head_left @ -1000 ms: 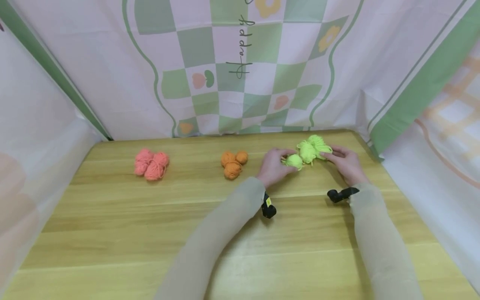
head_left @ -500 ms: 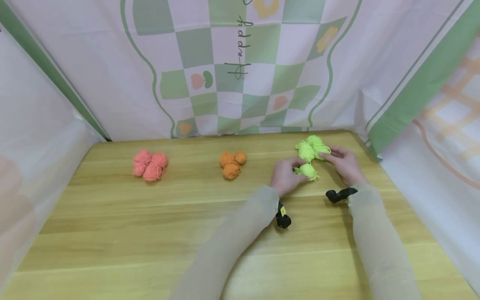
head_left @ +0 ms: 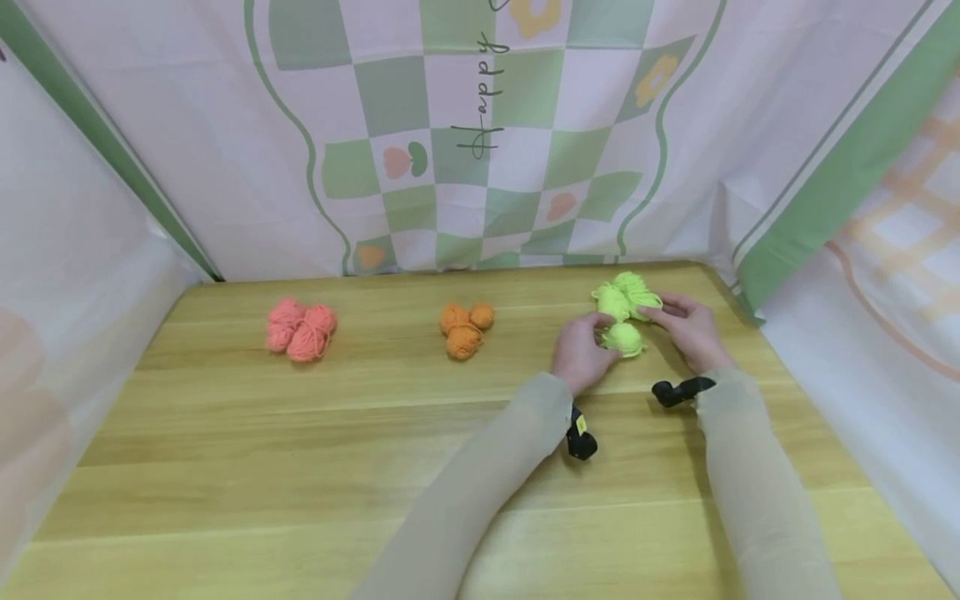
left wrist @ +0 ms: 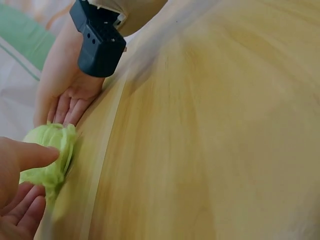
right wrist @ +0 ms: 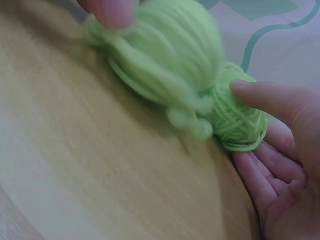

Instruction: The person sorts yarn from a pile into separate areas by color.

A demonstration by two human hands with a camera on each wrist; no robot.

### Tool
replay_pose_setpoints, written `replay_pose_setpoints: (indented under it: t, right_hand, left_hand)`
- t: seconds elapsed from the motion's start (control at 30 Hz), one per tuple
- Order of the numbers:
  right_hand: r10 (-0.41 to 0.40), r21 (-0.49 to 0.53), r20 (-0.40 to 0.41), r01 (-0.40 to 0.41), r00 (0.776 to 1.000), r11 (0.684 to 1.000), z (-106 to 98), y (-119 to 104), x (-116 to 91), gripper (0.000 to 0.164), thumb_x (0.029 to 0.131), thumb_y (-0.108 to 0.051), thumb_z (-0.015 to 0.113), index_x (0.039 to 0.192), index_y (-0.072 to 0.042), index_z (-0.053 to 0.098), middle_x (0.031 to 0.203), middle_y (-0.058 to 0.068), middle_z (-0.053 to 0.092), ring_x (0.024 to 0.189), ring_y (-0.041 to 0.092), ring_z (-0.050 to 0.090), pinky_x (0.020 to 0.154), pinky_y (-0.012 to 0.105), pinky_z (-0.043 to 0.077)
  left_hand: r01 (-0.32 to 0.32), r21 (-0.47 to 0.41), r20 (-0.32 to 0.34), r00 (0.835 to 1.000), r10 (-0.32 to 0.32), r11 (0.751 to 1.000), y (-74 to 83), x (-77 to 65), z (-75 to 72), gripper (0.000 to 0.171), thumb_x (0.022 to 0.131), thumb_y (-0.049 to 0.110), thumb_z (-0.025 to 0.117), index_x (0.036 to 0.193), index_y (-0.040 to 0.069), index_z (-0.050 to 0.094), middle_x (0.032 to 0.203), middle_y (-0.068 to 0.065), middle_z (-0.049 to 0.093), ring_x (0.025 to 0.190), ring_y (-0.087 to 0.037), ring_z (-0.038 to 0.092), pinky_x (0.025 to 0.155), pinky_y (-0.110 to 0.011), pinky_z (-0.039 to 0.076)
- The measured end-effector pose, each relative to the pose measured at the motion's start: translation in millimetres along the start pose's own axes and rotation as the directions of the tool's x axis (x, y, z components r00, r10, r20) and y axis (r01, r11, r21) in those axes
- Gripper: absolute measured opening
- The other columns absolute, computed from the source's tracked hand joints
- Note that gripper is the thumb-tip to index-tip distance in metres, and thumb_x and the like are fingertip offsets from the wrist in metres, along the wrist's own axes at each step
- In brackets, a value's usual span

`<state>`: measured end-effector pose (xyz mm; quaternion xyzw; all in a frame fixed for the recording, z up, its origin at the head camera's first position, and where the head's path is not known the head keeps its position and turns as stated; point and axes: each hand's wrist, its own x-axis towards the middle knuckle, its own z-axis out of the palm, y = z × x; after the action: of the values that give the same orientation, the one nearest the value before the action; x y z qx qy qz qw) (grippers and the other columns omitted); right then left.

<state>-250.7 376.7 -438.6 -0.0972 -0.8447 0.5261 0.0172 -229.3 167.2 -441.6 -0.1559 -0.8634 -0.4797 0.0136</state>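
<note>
Three lime-green yarn balls are grouped at the back right of the table. My left hand (head_left: pixel 583 353) pinches the nearest lime-green yarn ball (head_left: pixel 624 340) between thumb and fingers, close in front of the other two. In the left wrist view its thumb lies over that ball (left wrist: pixel 50 155). My right hand (head_left: pixel 692 330) holds the right-hand lime-green yarn ball (head_left: pixel 637 292) by its right side; in the right wrist view the thumb is on top of this ball (right wrist: pixel 237 117) and the fingers curl under it. The third lime-green yarn ball (head_left: pixel 611 302) sits just left of that one.
A cluster of orange yarn balls (head_left: pixel 462 342) lies at the back middle of the wooden table (head_left: pixel 262 467). Coral-pink yarn balls (head_left: pixel 309 342) sit at the back left. A printed cloth (head_left: pixel 420 92) hangs along the table's back edge. Black cameras are strapped at both wrists.
My left hand has carried its green yarn ball from the left end of the group, rightward and nearer, to the front of the other two. The right hand has stayed in place.
</note>
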Motion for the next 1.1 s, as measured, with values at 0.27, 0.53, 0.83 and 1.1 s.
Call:
replay_pose_setpoints:
  t: [0.27,0.53,0.83,1.1]
  right_hand:
    - [-0.005,0.019,-0.006,0.005,1.000,1.000,1.2,-0.2,-1.2,0.079,0.093,-0.044,0.074,0.150,0.002,0.044,0.141,0.025,0.052,0.114,0.010,0.055,0.088,0.011,0.046]
    - [0.009,0.038,0.007,-0.010,1.000,0.999,1.3,2.5,0.8,0.079,0.093,-0.044,0.074,0.152,0.000,0.043,0.138,0.018,0.054,0.113,0.009,0.055,0.088,0.012,0.047]
    - [0.014,0.045,0.012,-0.014,1.000,0.999,2.1,2.4,1.2,0.080,0.093,-0.044,0.074,0.152,0.000,0.042,0.138,0.017,0.054,0.111,0.008,0.054,0.089,0.014,0.048]
    - [0.025,0.032,0.015,-0.026,1.000,0.999,-1.1,1.9,2.7,0.083,0.092,-0.047,0.074,0.152,0.000,0.042,0.146,0.025,0.049,0.114,0.011,0.055,0.091,0.015,0.047]
  left_hand:
    - [-0.017,-0.024,0.066,0.998,0.019,1.000,5.1,-3.1,1.1,0.038,0.080,0.013,0.088,0.114,0.014,0.071,0.107,0.007,0.070,0.093,-0.002,0.061,0.079,-0.010,0.046]
    - [-0.058,0.091,0.158,0.986,0.043,0.994,5.2,-4.7,-0.2,0.054,0.086,0.023,0.084,0.137,0.017,0.066,0.134,0.008,0.064,0.125,-0.008,0.055,0.104,-0.017,0.039]
    - [-0.011,-0.005,0.106,0.994,0.011,1.000,7.9,-4.3,-7.8,0.061,0.084,0.023,0.085,0.140,0.020,0.062,0.138,0.007,0.061,0.126,-0.009,0.055,0.105,-0.023,0.041]
    - [-0.059,-0.068,0.059,0.996,0.063,0.996,13.7,3.4,-26.7,0.057,0.087,0.022,0.084,0.139,0.017,0.063,0.137,0.004,0.063,0.125,-0.011,0.057,0.103,-0.021,0.043]
